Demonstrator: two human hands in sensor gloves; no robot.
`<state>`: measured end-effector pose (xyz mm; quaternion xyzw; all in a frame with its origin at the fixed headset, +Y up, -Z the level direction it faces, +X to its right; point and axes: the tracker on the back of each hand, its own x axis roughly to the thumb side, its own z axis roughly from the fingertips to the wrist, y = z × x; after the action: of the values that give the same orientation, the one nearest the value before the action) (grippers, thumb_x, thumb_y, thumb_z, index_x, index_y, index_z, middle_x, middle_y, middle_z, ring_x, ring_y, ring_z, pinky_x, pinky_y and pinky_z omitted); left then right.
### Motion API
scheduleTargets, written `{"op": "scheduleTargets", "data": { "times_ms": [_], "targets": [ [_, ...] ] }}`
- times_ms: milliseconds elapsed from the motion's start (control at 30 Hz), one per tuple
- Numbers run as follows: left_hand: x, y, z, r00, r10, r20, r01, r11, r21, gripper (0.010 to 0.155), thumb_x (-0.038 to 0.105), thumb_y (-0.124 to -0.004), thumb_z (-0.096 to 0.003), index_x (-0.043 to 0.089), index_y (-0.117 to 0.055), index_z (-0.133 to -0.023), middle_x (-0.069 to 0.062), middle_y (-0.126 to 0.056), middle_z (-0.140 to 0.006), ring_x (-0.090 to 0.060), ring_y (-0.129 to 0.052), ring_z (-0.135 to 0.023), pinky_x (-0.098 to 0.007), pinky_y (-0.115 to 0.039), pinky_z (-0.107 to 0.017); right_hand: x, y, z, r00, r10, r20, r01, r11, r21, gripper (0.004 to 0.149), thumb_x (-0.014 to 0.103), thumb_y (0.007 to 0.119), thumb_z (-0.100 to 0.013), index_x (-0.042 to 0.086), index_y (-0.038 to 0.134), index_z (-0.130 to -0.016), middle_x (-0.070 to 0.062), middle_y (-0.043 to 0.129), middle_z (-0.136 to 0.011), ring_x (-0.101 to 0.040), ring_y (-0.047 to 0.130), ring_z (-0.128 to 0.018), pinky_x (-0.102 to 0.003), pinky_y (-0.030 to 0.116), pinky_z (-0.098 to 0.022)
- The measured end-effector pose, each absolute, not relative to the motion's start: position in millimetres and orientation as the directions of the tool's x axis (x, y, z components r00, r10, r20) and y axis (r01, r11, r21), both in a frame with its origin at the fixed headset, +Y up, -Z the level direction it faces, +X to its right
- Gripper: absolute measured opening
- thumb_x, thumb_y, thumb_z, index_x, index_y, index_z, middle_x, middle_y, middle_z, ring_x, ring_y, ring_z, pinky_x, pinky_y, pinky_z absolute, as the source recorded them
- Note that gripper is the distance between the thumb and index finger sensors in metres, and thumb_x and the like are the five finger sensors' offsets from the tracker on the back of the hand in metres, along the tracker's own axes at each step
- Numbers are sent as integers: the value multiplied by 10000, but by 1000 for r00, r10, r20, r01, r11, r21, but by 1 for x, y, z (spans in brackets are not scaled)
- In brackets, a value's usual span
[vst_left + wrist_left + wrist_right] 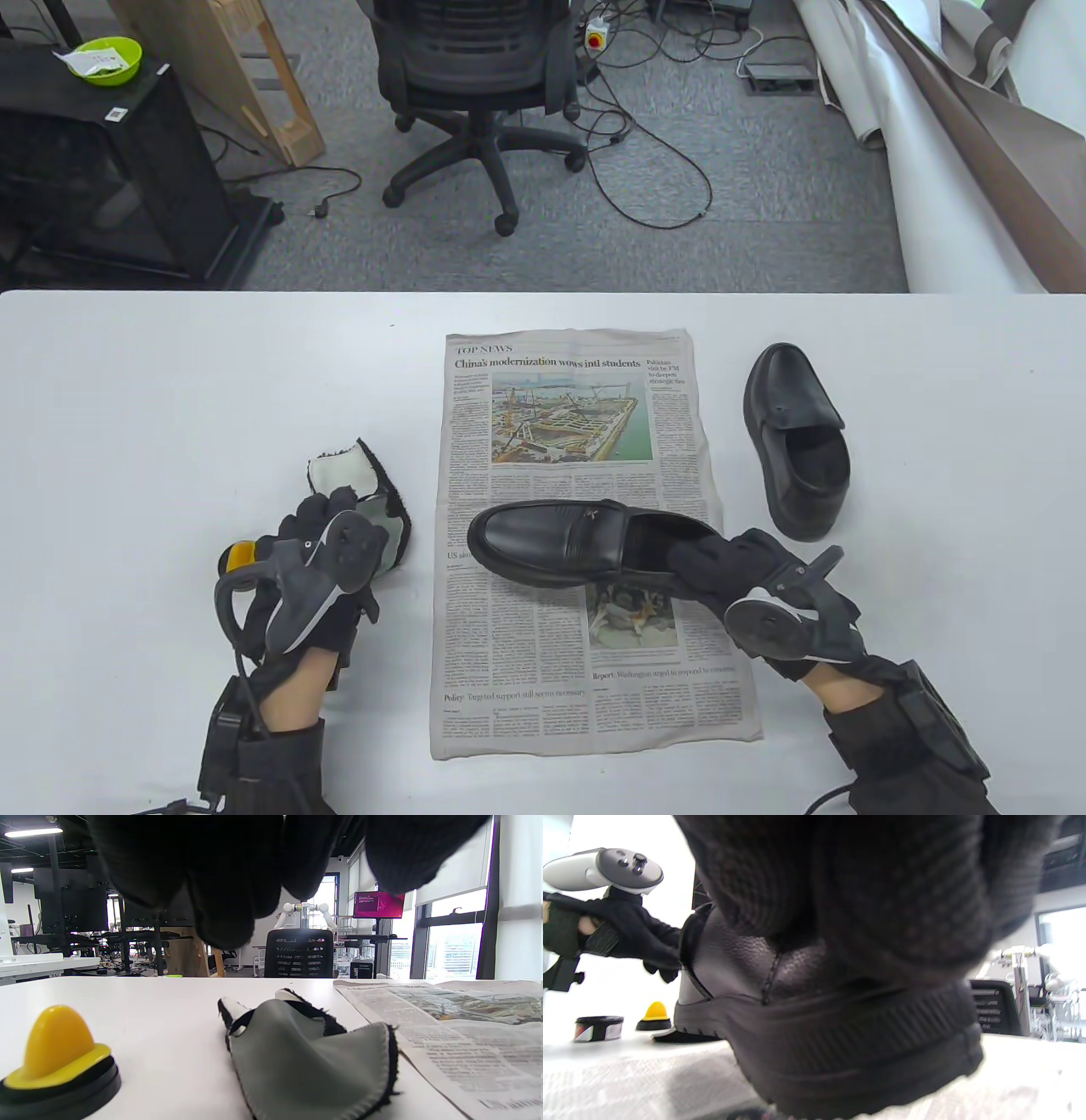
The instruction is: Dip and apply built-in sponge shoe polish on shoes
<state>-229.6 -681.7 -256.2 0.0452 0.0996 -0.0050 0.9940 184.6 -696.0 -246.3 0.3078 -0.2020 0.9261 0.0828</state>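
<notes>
A black loafer (560,543) lies across the newspaper (517,679), toe to the left. My right hand (721,564) grips its heel with fingers inside the opening; the heel fills the right wrist view (848,1035). My left hand (327,509) hovers empty above the table's left side, over a grey and white cloth (349,471). The yellow-handled sponge applicator (236,556) stands on its black base just left of that hand and shows in the left wrist view (59,1052). A small polish tin (598,1028) stands beside the applicator (654,1016) in the right wrist view.
A second black loafer (797,441) lies on the white table (153,390) to the right of the newspaper, toe pointing away. Beyond the table's far edge stand an office chair (475,76) and a black cabinet (110,170).
</notes>
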Motion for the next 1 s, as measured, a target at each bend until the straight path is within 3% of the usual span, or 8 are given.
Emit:
{"op": "scheduleTargets", "data": {
  "times_ms": [300,400,767,1000],
  "targets": [
    [-235,-685,-258,977,1,-213,13,998,66,626,577,-787,-456,285,-674,-998,-83,-777,-1033,-235,-950,-815,-483,-786,-629,171,-718,-246,-753,67,655,-253,-948,-194,386,418,885,-335,315,919,-705,28,980,-557,-95,1047,-136,-369,940,-405],
    [-235,-685,-258,976,4,-216,9,998,59,620,577,-786,-457,290,-680,-996,-83,-775,-1035,-234,-951,-815,-483,-787,-628,172,-722,-251,-751,139,645,-233,-971,-62,392,424,888,-336,310,919,-710,24,988,-563,-99,1047,-153,-382,926,-410],
    [-237,-685,-259,975,-2,-224,8,1000,26,631,565,-791,-460,276,-664,-1006,-85,-761,-1045,-218,-962,-791,-479,-791,-627,176,-727,-269,-770,364,524,-306,-931,199,415,492,872,-342,307,932,-709,-14,954,-653,-66,1039,-133,-370,938,-371],
    [-243,-693,-282,973,30,-230,-60,990,-127,619,529,-831,-455,308,-681,-1014,-99,-747,-1080,-164,-1022,-731,-438,-825,-624,177,-730,-277,-761,430,485,-319,-900,298,426,501,873,-345,290,927,-712,-3,945,-612,-62,1052,-165,-369,934,-379]
  ]
}}
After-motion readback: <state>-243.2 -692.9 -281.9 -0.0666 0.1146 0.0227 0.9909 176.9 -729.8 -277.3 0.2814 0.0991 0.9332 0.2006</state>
